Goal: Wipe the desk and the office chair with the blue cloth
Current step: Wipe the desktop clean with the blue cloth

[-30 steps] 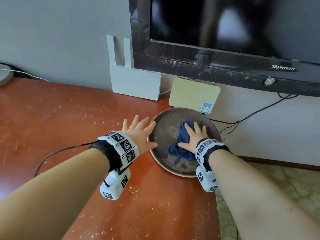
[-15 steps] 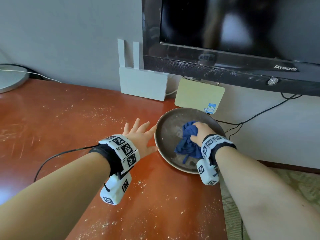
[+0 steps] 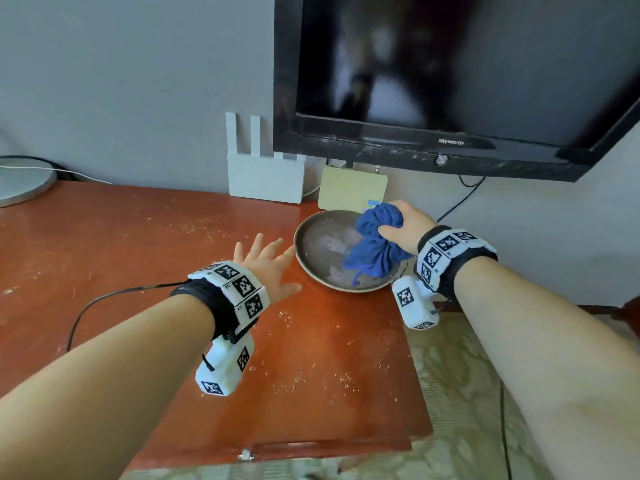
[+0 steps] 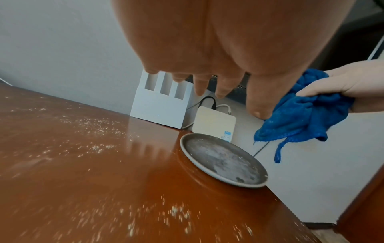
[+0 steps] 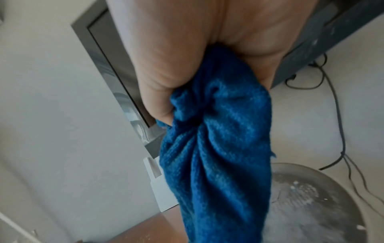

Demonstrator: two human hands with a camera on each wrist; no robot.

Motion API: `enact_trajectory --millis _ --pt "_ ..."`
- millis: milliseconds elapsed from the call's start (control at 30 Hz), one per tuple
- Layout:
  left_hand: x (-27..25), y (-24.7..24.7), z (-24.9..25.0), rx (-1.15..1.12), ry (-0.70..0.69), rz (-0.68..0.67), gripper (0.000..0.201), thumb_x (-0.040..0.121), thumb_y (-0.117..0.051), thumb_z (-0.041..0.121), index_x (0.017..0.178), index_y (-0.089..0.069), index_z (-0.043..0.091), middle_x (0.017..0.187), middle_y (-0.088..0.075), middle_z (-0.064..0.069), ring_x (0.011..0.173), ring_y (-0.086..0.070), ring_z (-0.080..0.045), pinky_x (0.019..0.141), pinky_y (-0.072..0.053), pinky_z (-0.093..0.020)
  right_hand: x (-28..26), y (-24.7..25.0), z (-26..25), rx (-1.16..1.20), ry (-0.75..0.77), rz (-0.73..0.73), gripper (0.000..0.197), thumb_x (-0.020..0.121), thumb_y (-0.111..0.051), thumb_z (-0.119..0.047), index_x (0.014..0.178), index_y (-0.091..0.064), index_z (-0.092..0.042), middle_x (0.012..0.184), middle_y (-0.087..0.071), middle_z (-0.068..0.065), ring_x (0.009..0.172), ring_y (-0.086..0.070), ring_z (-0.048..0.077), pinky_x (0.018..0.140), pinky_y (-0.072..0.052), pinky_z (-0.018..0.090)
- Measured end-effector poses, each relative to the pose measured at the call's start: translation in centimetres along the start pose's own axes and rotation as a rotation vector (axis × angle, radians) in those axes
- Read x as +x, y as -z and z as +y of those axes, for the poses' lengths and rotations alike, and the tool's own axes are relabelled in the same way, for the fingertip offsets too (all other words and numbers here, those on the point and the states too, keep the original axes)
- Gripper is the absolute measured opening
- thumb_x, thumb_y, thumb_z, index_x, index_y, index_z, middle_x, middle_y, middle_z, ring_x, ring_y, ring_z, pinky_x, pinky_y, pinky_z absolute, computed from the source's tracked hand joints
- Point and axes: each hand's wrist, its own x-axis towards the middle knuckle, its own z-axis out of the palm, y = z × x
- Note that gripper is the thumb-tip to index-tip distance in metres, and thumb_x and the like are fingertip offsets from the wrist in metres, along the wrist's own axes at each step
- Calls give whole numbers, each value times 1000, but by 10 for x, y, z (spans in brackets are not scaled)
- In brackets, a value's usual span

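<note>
My right hand (image 3: 401,225) grips the bunched blue cloth (image 3: 375,245) and holds it above the round grey plate (image 3: 317,247); the cloth (image 4: 301,118) hangs clear of the plate (image 4: 224,162) in the left wrist view. In the right wrist view the cloth (image 5: 220,148) fills the centre, squeezed in my fist. My left hand (image 3: 266,263) hovers flat, fingers spread, just left of the plate over the red-brown desk (image 3: 138,244). The desk is strewn with pale crumbs and dust. The office chair is not in view.
A white router (image 3: 265,178) and a beige box (image 3: 351,190) lean against the wall behind the plate. A black TV (image 3: 450,81) hangs above them, with cables (image 3: 460,199) below. A grey round base (image 3: 20,183) sits at far left. The desk's right edge (image 3: 412,358) drops to patterned floor.
My right hand closed round the cloth and lifted it off the plate, up and to the right. The left hand stayed beside the plate.
</note>
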Motion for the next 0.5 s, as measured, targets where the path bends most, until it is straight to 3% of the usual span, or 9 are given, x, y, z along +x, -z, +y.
enact_trajectory --millis 167,333,400,500 --pt "-59 -42 3 49 -65 -46 75 93 -38 54 149 5 30 157 9 3 143 17 -26 113 7 -53 -89 -12 7 -22 -18 24 47 90 -56 -13 134 -41 -12 125 -55 13 111 -52 28 77 -33 22" --pt "-88 -91 7 75 -73 -172 75 94 -37 54 149 7 28 157 11 3 143 18 -26 114 7 -53 -147 -53 49 -70 -62 -64 49 88 -57 -10 134 -41 -12 127 -51 13 109 -50 26 76 -32 21" --pt "-89 -109 11 81 -72 -216 76 94 -37 53 149 8 28 157 14 2 142 19 -27 114 6 -54 -156 -73 70 -46 -38 -75 54 85 -60 -11 135 -39 -14 135 -42 13 117 -47 26 88 -36 24" --pt "-81 -135 19 88 -70 -254 76 95 -37 52 148 11 28 156 18 1 141 21 -27 114 7 -53 -160 -113 98 -2 -98 -106 70 88 -61 -30 146 -23 -21 152 -17 8 139 -20 26 110 -20 34"
